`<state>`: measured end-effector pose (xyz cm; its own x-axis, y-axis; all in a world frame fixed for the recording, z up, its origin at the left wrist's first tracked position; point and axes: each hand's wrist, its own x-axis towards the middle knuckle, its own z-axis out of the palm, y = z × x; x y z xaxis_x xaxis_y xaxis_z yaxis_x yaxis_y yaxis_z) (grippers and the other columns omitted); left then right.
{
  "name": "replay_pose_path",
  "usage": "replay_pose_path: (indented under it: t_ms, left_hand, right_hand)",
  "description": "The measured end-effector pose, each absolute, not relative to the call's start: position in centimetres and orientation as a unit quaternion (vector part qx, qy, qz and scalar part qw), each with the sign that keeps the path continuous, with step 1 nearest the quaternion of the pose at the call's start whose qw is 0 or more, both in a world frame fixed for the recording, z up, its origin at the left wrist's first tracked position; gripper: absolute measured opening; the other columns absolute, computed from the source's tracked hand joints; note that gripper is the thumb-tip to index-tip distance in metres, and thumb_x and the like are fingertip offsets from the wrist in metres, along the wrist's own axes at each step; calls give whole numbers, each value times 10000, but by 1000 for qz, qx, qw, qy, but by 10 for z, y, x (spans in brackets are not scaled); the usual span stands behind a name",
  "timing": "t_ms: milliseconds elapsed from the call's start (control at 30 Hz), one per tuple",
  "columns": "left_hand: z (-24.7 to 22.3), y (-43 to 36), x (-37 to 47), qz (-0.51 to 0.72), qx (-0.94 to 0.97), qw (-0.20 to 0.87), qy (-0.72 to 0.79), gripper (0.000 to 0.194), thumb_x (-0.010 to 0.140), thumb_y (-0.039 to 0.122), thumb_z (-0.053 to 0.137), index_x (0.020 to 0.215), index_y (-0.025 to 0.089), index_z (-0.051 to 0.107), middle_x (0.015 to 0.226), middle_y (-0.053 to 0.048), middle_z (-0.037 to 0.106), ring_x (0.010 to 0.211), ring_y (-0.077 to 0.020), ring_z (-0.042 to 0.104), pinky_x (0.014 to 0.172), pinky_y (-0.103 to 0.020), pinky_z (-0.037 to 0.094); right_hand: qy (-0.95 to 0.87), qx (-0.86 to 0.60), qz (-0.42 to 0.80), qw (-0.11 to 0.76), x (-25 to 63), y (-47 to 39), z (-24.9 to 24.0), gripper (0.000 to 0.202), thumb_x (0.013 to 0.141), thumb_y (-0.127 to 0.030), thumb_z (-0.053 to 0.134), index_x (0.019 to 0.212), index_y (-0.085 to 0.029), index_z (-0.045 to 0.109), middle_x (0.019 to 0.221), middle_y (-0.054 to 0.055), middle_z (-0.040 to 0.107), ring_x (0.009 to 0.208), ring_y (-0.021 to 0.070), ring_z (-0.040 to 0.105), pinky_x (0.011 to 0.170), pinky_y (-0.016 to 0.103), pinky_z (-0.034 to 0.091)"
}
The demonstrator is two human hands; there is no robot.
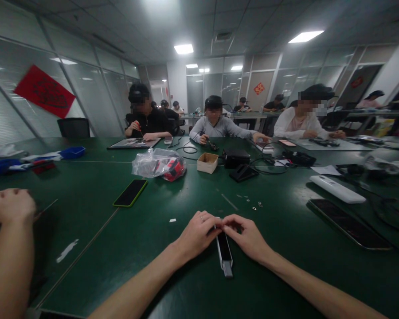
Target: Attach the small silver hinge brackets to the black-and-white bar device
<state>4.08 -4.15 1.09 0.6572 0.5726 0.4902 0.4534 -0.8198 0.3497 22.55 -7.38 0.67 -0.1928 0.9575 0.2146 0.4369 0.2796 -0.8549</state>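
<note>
A narrow device [224,249] with a white rim, a black top face and a grey plug-like block at its near end lies on the green table, pointing towards me. At its far end my left hand [197,234], a ring on one finger, is closed with thumb and fingers pinching. My right hand [248,235] pinches at the same end from the other side, and the fingertips of both hands meet there. My fingers cover that end, so any small part between them is hidden. A small white scrap [172,220] and several tiny rings [254,208] lie beyond the hands.
Ahead are a green-edged phone [131,193], a plastic bag [153,164], an open small box [207,163] and a black box [236,157]. A white device [337,189], a dark phone [349,223] and cables lie right. A co-worker's arm [13,257] reaches in left; others sit opposite.
</note>
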Motion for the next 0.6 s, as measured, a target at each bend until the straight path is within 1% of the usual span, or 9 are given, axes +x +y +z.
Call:
replay_pose_path:
  t_ms: [100, 300, 433, 600]
  left_hand:
    - [10, -40, 40, 316, 906, 94, 265, 86, 885, 173, 528, 930, 179, 601, 869, -32, 655, 820, -151, 572, 751, -278, 409]
    - [13, -34, 34, 316, 904, 90, 274, 103, 871, 189, 530, 939, 188, 607, 884, -32, 657, 834, -150, 574, 784, -286, 425]
    - [16, -25, 24, 276, 903, 66, 322, 93, 831, 191, 559, 896, 197, 626, 879, -35, 665, 834, -167, 576, 773, -301, 427]
    - [13, -16, 17, 217, 906, 34, 362, 112, 799, 179, 578, 891, 201, 639, 884, -31, 675, 841, -185, 569, 755, -313, 412]
  right_hand:
    - [-694, -511, 327, 387, 225, -74, 9, 184, 811, -344, 554, 851, -195, 654, 759, 3, 633, 647, 130, 520, 585, 253, 414]
    - [-681, -534, 306, 397, 223, -74, 9, 209, 793, -379, 577, 812, -183, 649, 718, -3, 611, 619, 124, 502, 578, 250, 405]
    - [-684, -550, 294, 379, 223, -76, 11, 191, 793, -361, 573, 805, -186, 648, 727, 0, 623, 623, 127, 510, 572, 254, 412]
    - [-697, -549, 289, 361, 223, -79, 16, 176, 797, -350, 566, 799, -193, 645, 760, 3, 638, 650, 132, 528, 589, 265, 421]
